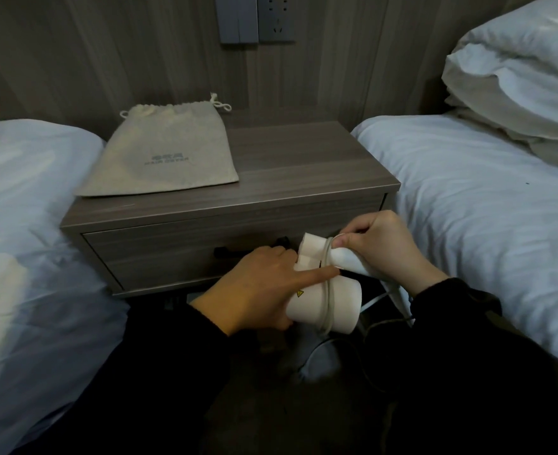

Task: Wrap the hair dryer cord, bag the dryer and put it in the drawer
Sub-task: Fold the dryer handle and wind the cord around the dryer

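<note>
The dryer (323,300) is held low in front of the nightstand (271,165), between the two beds, level with the closed drawer (179,254). The step in hand is judged to be the cord wrap, with the task in its first part.

Left hand (254,293): closed on the dryer body from the left, with the forefinger laid across the barrel beside the cord (328,290). The grip is judged to serve as a brace, so that the body is kept from turning while the cord is drawn round it.

Right hand (389,251): closed on the folded handle end, with the cord pinched at the thumb and fingertip where it crosses the top. The pinch is judged to hold tension in the loop. At least one turn is seen round the barrel, running top to bottom.

Slack is seen trailing downward below the dryer into the dark floor area; the plug cannot be made out.

The bag (169,156) lies flat on the left part of the nightstand top, drawstring mouth away from the person, well apart from the hands. It is probably kept there in reach for the bagging step. Not yet bagged; the drawer is not yet opened.

Risk noted: the loop may slip off the tapered barrel if the pinch is released before the end is secured.
</note>
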### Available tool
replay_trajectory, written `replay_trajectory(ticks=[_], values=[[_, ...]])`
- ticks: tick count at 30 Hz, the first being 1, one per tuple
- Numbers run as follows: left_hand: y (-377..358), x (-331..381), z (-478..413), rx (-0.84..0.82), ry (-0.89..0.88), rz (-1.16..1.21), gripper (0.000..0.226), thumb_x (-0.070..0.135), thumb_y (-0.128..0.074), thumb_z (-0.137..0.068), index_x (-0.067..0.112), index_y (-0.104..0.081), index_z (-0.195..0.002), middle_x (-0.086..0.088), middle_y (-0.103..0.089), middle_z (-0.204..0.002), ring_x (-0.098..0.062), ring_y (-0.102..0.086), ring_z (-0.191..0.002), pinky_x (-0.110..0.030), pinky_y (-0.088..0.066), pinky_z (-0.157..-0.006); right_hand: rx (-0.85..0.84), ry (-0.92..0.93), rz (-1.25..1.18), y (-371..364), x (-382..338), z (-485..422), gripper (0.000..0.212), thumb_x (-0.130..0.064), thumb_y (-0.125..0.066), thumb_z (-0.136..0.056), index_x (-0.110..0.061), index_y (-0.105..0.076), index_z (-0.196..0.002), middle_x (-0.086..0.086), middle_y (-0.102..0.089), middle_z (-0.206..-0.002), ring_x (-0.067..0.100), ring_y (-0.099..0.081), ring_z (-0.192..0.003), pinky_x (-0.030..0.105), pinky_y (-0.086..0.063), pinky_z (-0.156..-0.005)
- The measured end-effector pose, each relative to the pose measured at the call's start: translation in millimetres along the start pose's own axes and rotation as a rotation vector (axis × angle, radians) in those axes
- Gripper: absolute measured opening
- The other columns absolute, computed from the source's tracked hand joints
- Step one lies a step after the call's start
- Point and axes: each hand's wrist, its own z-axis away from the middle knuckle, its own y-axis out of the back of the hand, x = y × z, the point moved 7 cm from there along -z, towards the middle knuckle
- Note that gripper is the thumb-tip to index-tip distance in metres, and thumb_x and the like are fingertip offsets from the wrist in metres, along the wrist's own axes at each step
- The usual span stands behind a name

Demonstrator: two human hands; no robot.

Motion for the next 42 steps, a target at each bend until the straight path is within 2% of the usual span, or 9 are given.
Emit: replay_trajectory(ticks=[5, 10, 13, 16, 21, 24, 29, 33, 42], values=[[-1, -7, -1, -0.002, 0.020, 0.049, 0.087, 0.049, -0.064, -0.076, 0.043, -0.011, -0.144, -0.005, -0.046, -0.126, -0.023, -0.045, -0.110, -0.035, -0.035, -0.092, -0.124, 0.009, 0.035, 7, -5, -6, 0.018, -0.024, -0.080, -0.065, -0.026, -0.067, -0.054, -0.011, -0.064, -0.050, -0.004, -0.054, -0.050, 0.012, -0.041, -0.051], [-10, -10, 0, -0.092, 0.011, 0.079, 0.087, 0.046, -0.066, -0.076, 0.045, -0.011, -0.143, -0.003, -0.045, -0.124, -0.022, -0.044, -0.109, -0.035, -0.037, -0.092, -0.411, -0.060, -0.122, 4, 23, -7, 0.013, -0.003, -0.069, -0.077, -0.014, -0.071, -0.070, 0.002, -0.060, -0.048, 0.002, -0.044, -0.034, 0.015, -0.035, -0.036], [-20, -15, 4, -0.142, 0.055, 0.283, 0.092, 0.043, -0.073, -0.069, 0.044, -0.016, -0.141, 0.001, -0.046, -0.125, -0.019, -0.044, -0.113, -0.035, -0.039, -0.097, -0.496, -0.101, -0.219, 6, 44, -10, 0.022, 0.011, -0.058, -0.081, -0.008, -0.069, -0.079, -0.003, -0.064, -0.049, 0.002, -0.050, -0.041, 0.012, -0.040, -0.043], [-19, -21, 7, -0.155, 0.121, 0.565, 0.095, 0.035, -0.081, -0.063, 0.046, -0.024, -0.138, 0.005, -0.046, -0.132, -0.015, -0.044, -0.120, -0.034, -0.039, -0.102, -0.451, -0.157, -0.311, 12, 63, -18, 0.028, 0.012, -0.054, -0.082, -0.011, -0.070, -0.078, -0.003, -0.068, -0.057, 0.004, -0.059, -0.053, 0.015, -0.047, -0.055], [-17, -35, 11, -0.098, 0.219, 0.875, 0.093, 0.027, -0.086, -0.055, 0.059, -0.030, -0.122, 0.010, -0.052, -0.126, -0.013, -0.056, -0.109, -0.036, -0.051, -0.093, -0.285, -0.231, -0.339, 9, 82, -19, 0.031, 0.005, -0.054, -0.084, -0.008, -0.064, -0.057, 0.005, -0.056, -0.041, 0.010, -0.042, -0.034, 0.016, -0.034, -0.038], [-19, -40, 12, -0.041, 0.262, 1.025, 0.092, 0.021, -0.086, -0.058, 0.063, -0.031, -0.118, 0.012, -0.053, -0.124, -0.006, -0.055, -0.110, -0.024, -0.048, -0.093, -0.312, -0.213, -0.359, -4, 76, -15, 0.029, -0.012, -0.061, -0.085, -0.004, -0.065, -0.057, 0.013, -0.048, -0.043, 0.013, -0.035, -0.029, 0.016, -0.027, -0.034], [-12, -44, 12, 0.070, 0.303, 1.282, 0.077, 0.014, -0.084, -0.062, 0.051, -0.040, -0.114, 0.026, -0.051, -0.118, 0.019, -0.051, -0.100, -0.008, -0.044, -0.081, -0.443, -0.169, -0.198, -33, 67, 1, 0.042, -0.019, -0.054, -0.091, -0.006, -0.062, -0.053, -0.001, -0.047, -0.030, 0.008, -0.034, -0.024, 0.015, -0.028, -0.032], [-11, -50, 13, 0.088, 0.403, 1.454, 0.068, 0.042, -0.075, -0.044, 0.049, -0.048, -0.107, 0.017, -0.060, -0.109, 0.004, -0.060, -0.095, -0.016, -0.049, -0.078, -0.542, -0.157, -0.183, -47, 54, 11, 0.032, -0.020, -0.051, -0.093, -0.003, -0.066, -0.070, -0.003, -0.054, -0.036, 0.006, -0.035, -0.024, 0.015, -0.030, -0.033], [-29, -47, 11, -0.020, 0.509, 1.483, 0.072, 0.047, -0.075, -0.045, 0.040, -0.052, -0.113, 0.003, -0.064, -0.116, -0.016, -0.062, -0.106, -0.036, -0.051, -0.092, -0.790, -0.218, -0.050, -45, 35, 29, 0.019, -0.011, -0.049, -0.093, 0.001, -0.062, -0.084, -0.001, -0.061, -0.046, 0.007, -0.040, -0.029, 0.018, -0.031, -0.036]])
